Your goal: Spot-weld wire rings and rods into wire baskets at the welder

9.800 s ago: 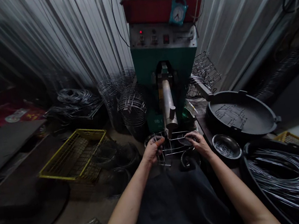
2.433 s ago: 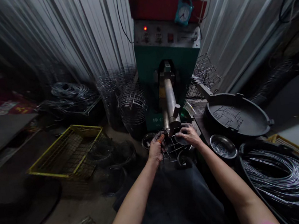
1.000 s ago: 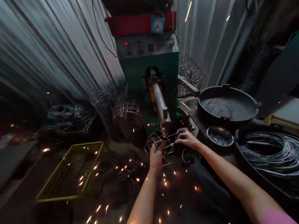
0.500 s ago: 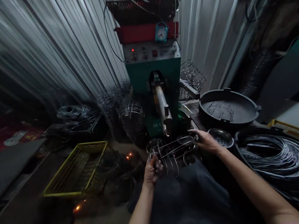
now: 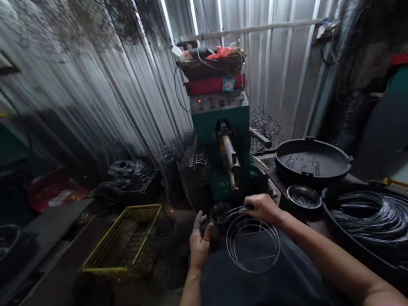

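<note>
My right hand (image 5: pixel 264 208) is closed on the upper edge of a round wire frame (image 5: pixel 229 250), made of thin metal rings with straight wires across them. The frame hangs below my fingers, in front of the dark cloth over my lap (image 5: pixel 253 297). To its left, my left hand (image 5: pixel 199 241) is apart from it, fingers spread, with an orange band on one finger. Just beyond both hands, the green spot-welding machine (image 5: pixel 207 137) holds out its metal electrode arm (image 5: pixel 229 152). A small dark round dish (image 5: pixel 219 211) lies under the arm.
At the right are a shallow black pan (image 5: pixel 324 149) with wire pieces, a small metal bowl (image 5: pixel 303 196) and a tub of wire rings (image 5: pixel 381 220). On the left sit a yellow wire crate (image 5: pixel 125 238) and a heap of wire coils (image 5: pixel 127 170). Corrugated metal forms the back wall (image 5: pixel 272 73).
My left hand has let go of the wire frame and moved left, fingers opening. The frame has swung down below my right hand. Sparks on the left have mostly gone; the camera has tilted up.
</note>
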The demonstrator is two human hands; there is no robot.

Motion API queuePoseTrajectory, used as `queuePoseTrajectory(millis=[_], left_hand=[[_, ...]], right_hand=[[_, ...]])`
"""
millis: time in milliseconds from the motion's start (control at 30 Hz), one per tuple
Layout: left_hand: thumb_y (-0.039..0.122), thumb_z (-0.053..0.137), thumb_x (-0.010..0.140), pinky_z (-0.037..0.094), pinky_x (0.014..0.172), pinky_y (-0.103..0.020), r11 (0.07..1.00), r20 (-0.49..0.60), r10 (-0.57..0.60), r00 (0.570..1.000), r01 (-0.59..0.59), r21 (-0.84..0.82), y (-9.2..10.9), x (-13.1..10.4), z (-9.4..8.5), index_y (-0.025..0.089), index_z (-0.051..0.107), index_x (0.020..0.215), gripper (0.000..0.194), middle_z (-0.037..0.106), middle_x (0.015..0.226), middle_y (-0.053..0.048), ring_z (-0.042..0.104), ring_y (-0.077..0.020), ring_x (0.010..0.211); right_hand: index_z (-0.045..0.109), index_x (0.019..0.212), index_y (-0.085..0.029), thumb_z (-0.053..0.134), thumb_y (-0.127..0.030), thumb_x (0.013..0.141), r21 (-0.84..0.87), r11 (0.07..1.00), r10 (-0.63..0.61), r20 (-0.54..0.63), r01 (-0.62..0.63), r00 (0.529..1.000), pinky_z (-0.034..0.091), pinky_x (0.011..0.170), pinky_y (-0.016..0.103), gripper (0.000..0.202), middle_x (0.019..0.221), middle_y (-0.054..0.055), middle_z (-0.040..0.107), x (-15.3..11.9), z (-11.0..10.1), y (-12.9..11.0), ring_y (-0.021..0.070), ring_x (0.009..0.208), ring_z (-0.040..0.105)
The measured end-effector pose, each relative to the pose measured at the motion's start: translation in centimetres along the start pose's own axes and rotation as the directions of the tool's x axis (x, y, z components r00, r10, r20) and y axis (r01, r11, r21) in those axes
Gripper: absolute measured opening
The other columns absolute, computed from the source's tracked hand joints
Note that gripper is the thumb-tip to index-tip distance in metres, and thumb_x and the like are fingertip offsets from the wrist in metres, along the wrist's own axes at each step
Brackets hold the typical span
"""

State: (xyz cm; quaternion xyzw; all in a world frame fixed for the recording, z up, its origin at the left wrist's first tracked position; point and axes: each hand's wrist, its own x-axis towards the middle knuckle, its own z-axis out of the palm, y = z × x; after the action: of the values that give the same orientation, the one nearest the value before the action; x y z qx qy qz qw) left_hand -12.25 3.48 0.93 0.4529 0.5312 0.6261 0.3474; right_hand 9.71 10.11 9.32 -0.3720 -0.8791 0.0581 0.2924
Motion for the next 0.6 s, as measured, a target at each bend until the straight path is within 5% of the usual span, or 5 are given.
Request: queuePoseTrajectory(millis=[67, 200, 367, 600], left_hand=[[0.034, 0.066, 0.066, 0.035, 0.091, -0.029, 0.984, 0.166, 0.150, 0.975, -0.163, 0.069, 3.3, -0.7, 0.7, 0.021, 0.052, 0.117, 0.055, 0.058, 0.111, -0.007, 0.051, -0.0213, 0.105], [0.036, 0.058, 0.073, 0.043, 0.079, -0.029, 0.985, 0.350, 0.159, 0.923, -0.170, 0.000, 6.7, -2.0, 2.3, 0.018, 0.063, 0.101, 0.034, 0.065, 0.095, -0.008, 0.058, -0.0218, 0.089], [0.036, 0.057, 0.074, 0.043, 0.075, -0.026, 0.982, 0.320, 0.189, 0.928, -0.176, -0.070, 6.7, -3.8, 2.5, 0.016, 0.065, 0.094, 0.029, 0.066, 0.089, -0.007, 0.059, -0.0202, 0.085], [0.037, 0.059, 0.072, 0.043, 0.071, -0.025, 0.975, 0.223, 0.193, 0.956, -0.160, -0.155, 7.4, -5.9, 3.3, 0.013, 0.067, 0.086, 0.029, 0.066, 0.082, -0.008, 0.057, -0.0182, 0.077]], right_hand=[[0.059, 0.064, -0.018, 0.056, -0.044, 0.075, -0.004, 0.999, 0.040, 0.029, -0.040, 0.999, 0.031, 0.050, 0.020, 0.029, 0.058, 0.000, 0.058, -0.5, 0.2, -1.4, 0.0106, 0.052, 0.050], [0.061, 0.070, -0.018, 0.059, -0.045, 0.071, 0.110, 0.992, 0.053, 0.052, -0.058, 0.997, 0.034, 0.051, 0.020, 0.027, 0.060, 0.000, 0.058, -1.8, -1.2, -3.2, 0.0110, 0.055, 0.051], [0.060, 0.082, -0.017, 0.052, -0.042, 0.077, 0.283, 0.956, -0.090, 0.061, 0.069, 0.994, 0.040, 0.065, 0.023, 0.028, 0.075, 0.002, 0.062, -4.3, -3.8, -3.2, 0.0141, 0.070, 0.055], [0.060, 0.077, -0.016, 0.045, -0.042, 0.080, 0.376, 0.926, 0.075, -0.080, -0.040, 0.994, 0.042, 0.057, 0.022, 0.030, 0.066, 0.002, 0.061, -7.3, -2.9, -3.0, 0.0141, 0.061, 0.055]])
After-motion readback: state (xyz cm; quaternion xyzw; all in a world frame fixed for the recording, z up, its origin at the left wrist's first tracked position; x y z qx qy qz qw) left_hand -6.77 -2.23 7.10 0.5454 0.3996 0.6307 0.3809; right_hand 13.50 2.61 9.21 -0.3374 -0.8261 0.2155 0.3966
